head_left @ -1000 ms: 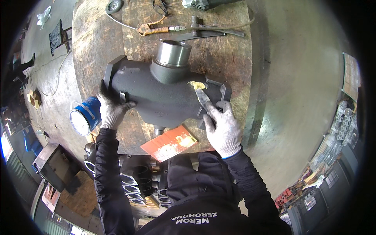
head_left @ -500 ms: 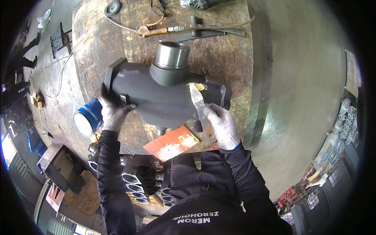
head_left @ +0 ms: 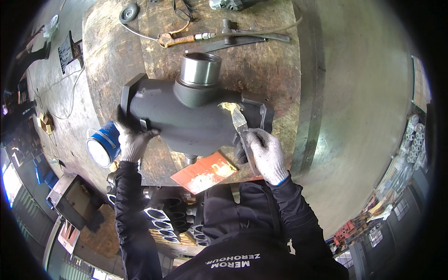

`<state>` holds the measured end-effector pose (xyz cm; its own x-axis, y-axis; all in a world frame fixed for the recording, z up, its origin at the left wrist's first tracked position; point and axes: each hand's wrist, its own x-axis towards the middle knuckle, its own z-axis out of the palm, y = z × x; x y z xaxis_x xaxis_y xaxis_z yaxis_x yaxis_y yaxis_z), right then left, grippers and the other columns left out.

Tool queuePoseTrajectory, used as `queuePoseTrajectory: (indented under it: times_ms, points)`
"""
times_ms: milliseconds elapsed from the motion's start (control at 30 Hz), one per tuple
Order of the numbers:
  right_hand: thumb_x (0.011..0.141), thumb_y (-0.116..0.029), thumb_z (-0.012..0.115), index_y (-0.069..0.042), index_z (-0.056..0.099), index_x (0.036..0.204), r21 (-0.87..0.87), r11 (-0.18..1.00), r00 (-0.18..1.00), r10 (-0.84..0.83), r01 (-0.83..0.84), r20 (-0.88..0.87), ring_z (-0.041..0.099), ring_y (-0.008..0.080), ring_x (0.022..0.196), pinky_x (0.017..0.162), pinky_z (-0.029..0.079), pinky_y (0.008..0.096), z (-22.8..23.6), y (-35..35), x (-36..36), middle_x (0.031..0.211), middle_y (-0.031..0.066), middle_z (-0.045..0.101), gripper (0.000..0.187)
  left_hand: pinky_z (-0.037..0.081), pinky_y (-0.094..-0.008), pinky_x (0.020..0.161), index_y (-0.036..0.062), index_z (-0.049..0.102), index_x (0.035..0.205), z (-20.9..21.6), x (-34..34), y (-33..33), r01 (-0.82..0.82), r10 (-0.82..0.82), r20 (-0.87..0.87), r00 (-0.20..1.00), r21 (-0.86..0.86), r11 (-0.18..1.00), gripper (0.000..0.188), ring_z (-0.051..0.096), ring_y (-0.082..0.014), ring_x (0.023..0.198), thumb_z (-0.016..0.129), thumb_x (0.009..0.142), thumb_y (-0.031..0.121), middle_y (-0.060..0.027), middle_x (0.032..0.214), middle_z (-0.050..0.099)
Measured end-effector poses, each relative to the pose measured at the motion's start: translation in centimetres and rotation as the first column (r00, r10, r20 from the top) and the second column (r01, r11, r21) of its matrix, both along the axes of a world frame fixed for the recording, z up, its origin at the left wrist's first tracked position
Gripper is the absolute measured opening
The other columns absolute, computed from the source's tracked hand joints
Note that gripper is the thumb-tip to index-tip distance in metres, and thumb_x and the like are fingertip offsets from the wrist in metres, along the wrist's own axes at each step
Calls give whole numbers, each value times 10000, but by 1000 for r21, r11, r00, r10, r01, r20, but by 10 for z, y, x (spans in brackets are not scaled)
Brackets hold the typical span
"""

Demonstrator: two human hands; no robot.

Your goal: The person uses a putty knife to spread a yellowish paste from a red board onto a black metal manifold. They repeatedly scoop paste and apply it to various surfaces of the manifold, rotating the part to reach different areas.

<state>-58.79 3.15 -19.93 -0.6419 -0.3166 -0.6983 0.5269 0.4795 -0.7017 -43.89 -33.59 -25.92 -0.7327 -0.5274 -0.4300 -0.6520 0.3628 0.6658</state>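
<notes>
A dark grey metal casting [head_left: 158,105] with a bright machined pipe neck [head_left: 200,69] lies on the worn wooden tabletop. My right hand [head_left: 265,151], gloved in white and grey, grips a putty knife [head_left: 241,122]. Its blade tip meets a smear of yellow putty [head_left: 230,107] on the casting's right part. My left hand [head_left: 134,139], in the same kind of glove, is wrapped around the casting's left end, thumb on the near side. Close to the table's front edge is an orange-red sheet [head_left: 196,175] with yellow putty spread on it.
A blue can [head_left: 104,145] with a pale lid stands left of my left hand. Across the back lie an air gun [head_left: 175,40] with its hose, a hammer [head_left: 227,31], a flat metal bar [head_left: 252,43] and a small wheel [head_left: 128,13]. Several metal castings [head_left: 163,224] sit below the front edge.
The putty knife has turned, its handle now more edge-on, and its blade has slid along the smear, which now reaches farther left. My left hand keeps its hold.
</notes>
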Motion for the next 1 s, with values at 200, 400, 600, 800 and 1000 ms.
queuePoseTrajectory:
  times_ms: [200,400,600,800,1000]
  points:
    - [1073,-126,590,55,695,1153,149,986,993,-88,75,81,640,96,799,738,530,276,7,15,6,908,75,727,224,317,-397,1247,55,-28,1663,8,-2,3,-13,13,94,995,2,1000,1439,355,-312,1496,977,635,101,-201,1645,338]
    - [1092,-168,560,53,686,1157,67,996,998,61,-61,9,667,116,773,723,548,294,-1,9,-12,909,98,732,262,355,-401,1227,65,0,1662,5,-3,2,-22,21,42,999,28,999,1435,375,-311,1479,987,621,111,-195,1633,349]
    - [1094,-166,552,68,673,1143,68,990,951,-140,126,277,668,132,715,666,556,305,9,23,-14,871,101,722,268,334,-399,1238,61,-7,1662,6,-2,2,-28,28,61,998,-9,1000,1456,362,-308,1489,991,602,91,-197,1653,313]
    - [1069,-148,597,72,702,1170,161,980,992,123,-119,-14,696,140,795,731,549,307,14,17,-21,922,94,756,264,303,-395,1253,58,-35,1666,3,0,1,-36,36,15,999,42,998,1485,343,-300,1503,994,596,99,-203,1660,309]
    - [982,-59,689,7,730,1250,358,915,805,351,-186,-478,716,205,805,733,561,318,34,9,-23,937,130,720,279,300,-396,1256,42,-32,1660,4,2,1,-59,55,66,996,63,996,1493,338,-301,1514,1009,594,144,-210,1668,307]
